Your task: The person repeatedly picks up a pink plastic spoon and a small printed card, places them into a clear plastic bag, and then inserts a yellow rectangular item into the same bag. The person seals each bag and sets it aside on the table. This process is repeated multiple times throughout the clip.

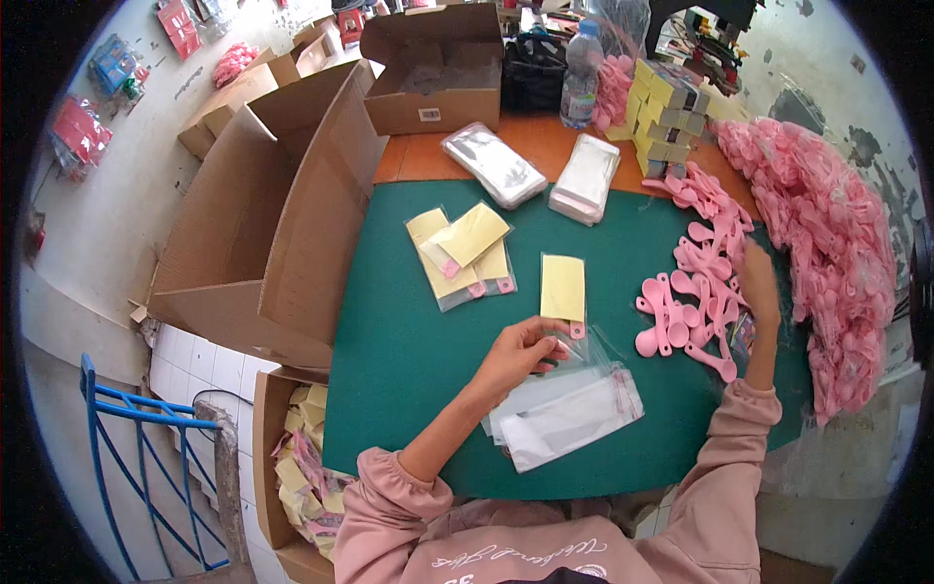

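My left hand [525, 352] pinches the lower edge of a clear plastic bag. A pale yellow card [563, 284] lies in that bag, with a pink handle end showing below it. Under and beside this hand, flat clear bags [574, 417] are fanned out on the green table top. To the right, my right hand [759, 282] is at the edge of a loose pile of pink plastic spoons [681, 316]; its fingers are partly hidden and I cannot see what they hold. Filled bags with yellow cards [457, 248] lie overlapping at the left.
Two stacks of clear bags [493, 165] lie at the back, near a water bottle [581, 78] and stacked yellow cards [669, 112]. A heap of bagged pink spoons [817, 243] lines the right edge. Open cardboard boxes [219, 234] stand left; one below [268, 467] holds filled packs.
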The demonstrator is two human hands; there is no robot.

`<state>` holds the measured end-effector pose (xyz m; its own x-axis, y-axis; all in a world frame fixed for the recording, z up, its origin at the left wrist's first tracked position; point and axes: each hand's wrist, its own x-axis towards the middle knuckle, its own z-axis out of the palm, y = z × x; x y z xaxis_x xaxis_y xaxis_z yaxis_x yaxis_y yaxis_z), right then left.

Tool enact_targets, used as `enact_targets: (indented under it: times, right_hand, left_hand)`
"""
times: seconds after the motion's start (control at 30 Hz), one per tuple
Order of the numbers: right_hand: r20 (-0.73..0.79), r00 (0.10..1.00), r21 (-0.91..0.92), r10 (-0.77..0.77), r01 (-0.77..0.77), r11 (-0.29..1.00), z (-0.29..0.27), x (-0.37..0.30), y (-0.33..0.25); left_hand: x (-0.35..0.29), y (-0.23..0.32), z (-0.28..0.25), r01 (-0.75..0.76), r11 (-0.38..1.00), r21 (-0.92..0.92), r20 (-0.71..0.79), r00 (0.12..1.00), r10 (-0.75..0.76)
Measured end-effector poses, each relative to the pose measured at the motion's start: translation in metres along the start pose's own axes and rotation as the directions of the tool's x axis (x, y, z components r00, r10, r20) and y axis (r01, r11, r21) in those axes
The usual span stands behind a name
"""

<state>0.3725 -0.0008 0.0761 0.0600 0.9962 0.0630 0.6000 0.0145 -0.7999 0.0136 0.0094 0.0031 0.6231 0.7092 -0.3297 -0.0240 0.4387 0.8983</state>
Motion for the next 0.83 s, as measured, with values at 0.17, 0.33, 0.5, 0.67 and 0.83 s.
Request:
enact_targets:
  times: [0.17, 0.33, 0.5, 0.67, 0.83]
  right_hand:
    - [-0.103, 0.893, -0.468, -0.439, 0.346, 0.813, 0.067, -0.029, -0.029]
    - [0.134, 0.958, -0.239, -0.252, 0.278, 0.930, 0.163, -0.048, -0.069]
    - [-0.051, 0.972, 0.075, -0.230, 0.233, 0.970, 0.161, -0.040, -0.055]
    - [-0.007, 0.969, 0.129, -0.246, 0.244, 0.961, 0.165, -0.044, -0.050]
    - [0.006, 0.983, 0.224, -0.186, 0.180, 0.958, 0.169, -0.045, -0.048]
  left_hand:
    - [-0.005, -0.002, 0.000, -0.052, 0.992, -0.114, -0.013, 0.999, 0.051]
    - [-0.009, 0.002, -0.002, -0.038, 0.965, -0.260, -0.017, 0.999, 0.035]
    - [-0.012, 0.015, -0.010, -0.032, 0.997, -0.064, -0.024, 0.999, 0.030]
    - [-0.010, 0.010, -0.005, -0.362, 0.647, 0.671, -0.030, 0.859, 0.511]
    - [-0.006, 0.003, -0.010, -0.336, 0.550, 0.765, 0.051, 0.883, 0.467]
